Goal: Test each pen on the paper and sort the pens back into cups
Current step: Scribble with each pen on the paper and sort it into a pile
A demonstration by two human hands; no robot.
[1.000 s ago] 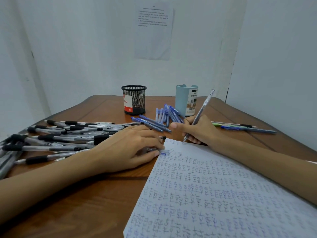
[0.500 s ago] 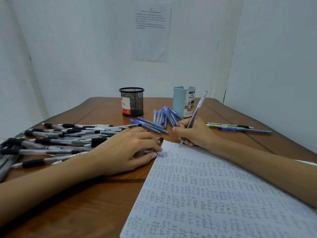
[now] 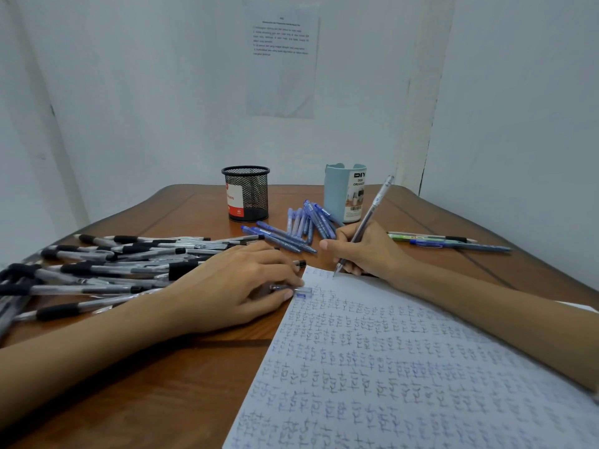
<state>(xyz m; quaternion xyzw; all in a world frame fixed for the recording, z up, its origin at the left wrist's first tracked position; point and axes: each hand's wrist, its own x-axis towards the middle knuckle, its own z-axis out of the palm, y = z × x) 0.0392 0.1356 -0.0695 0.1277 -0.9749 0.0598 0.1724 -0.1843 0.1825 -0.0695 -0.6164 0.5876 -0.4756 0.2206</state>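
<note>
Table (image 3: 194,367) is mostly paper (image 3: 405,367), crammed with "test" scribbles. Black pens (image 3: 113,270) are piled on the left, blue pens (image 3: 304,225) further back. Nothing's sticking out of the mesh cup (image 3: 246,194) or blue cup (image 3: 345,192). Right hand (image 3: 366,254) grips a pen (image 3: 372,209), tip on the paper's top corner, so it looks mid-test. Left hand (image 3: 233,286) pinches the cap (image 3: 304,291) at the paper's edge. Next, I'd guess: recap it, then pick a cup.

1. The person's left hand (image 3: 233,286) and forearm are bare right to the frame's lower edge.
2. The right hand (image 3: 366,251) and forearm are bare too.
3. The thumbnails in view look short and plain.
</note>
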